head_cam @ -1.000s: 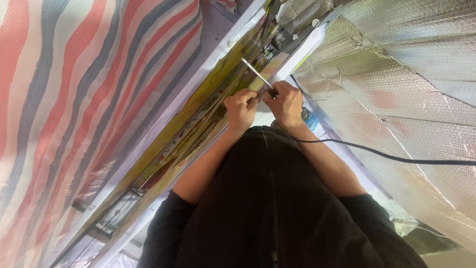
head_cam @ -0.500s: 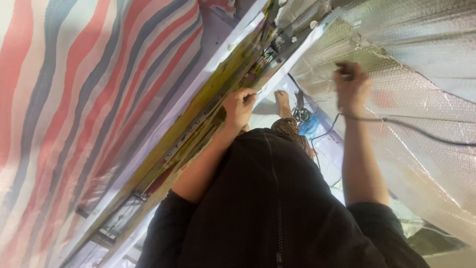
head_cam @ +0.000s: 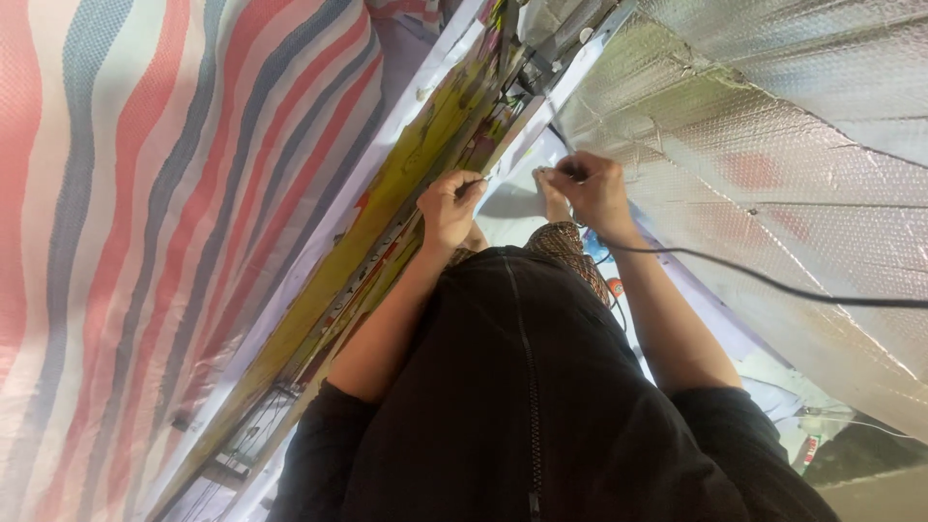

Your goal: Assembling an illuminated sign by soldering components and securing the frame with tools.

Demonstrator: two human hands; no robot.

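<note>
Thin wire: a short pale strand, pinched at the fingertips of the left hand and running toward the right hand; it lies between the two hands, its far end too fine to trace.

Left hand: fingers curled closed, thumb and forefinger pressed together on the wire; knuckles close beside the yellow frame, though contact cannot be told.

Right hand: fingers bunched shut, tips pinched on something small and dark at the wire's line; what it grips cannot be made out. A black cable leaves from under this wrist and runs away to the right.

Frame: long yellow-green bar with small parts along it, passing just left of the left hand.

Striped sheet: red, blue and white, well left of both hands.

Foil sheet: silver, bubbled, just right of the right hand.

Black top: zipped, sleeves pushed up, below both hands.
</note>
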